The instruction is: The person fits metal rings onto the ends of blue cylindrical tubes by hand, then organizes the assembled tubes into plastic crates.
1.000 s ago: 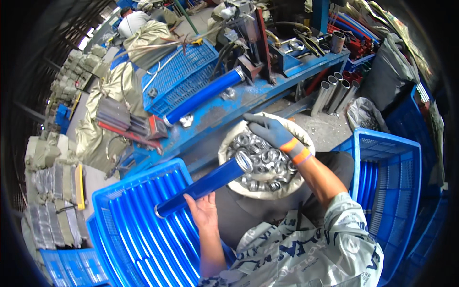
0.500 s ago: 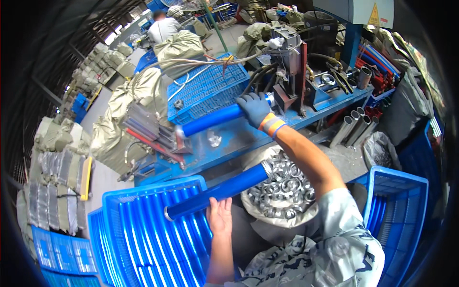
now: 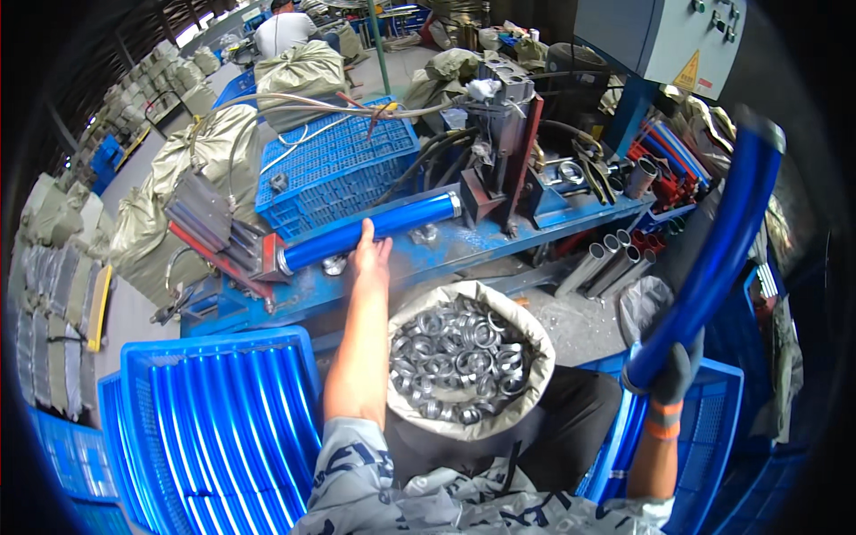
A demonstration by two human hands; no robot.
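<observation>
A blue tube [image 3: 401,217] with silvery end rings lies between two red-edged bench fixtures. My bare left hand [image 3: 369,254] holds it from the near side, thumb up against the tube and the other fingers partly hidden. At the right, my gloved right hand [image 3: 678,370] grips the lower end of another blue tube [image 3: 713,259], which stands steeply tilted, blurred by motion. That tube's lower end is over a blue crate [image 3: 729,401] with more blue tubes in it. Between my arms stands a pale sack [image 3: 535,383] of loose metal rings [image 3: 464,357].
A blue crate [image 3: 214,337] full of blue tubes stands at the left. Behind the bench [image 3: 348,299] are an upturned blue crate [image 3: 334,160], hoses and stuffed sacks [image 3: 201,169]. Bare metal tubes [image 3: 602,259] lean at the right, below a control box [image 3: 664,45]. A person [image 3: 283,31] sits far off.
My right hand has moved from the bench to the right crate with a tube. My left hand has brought the other tube up from the left crate into the bench fixtures.
</observation>
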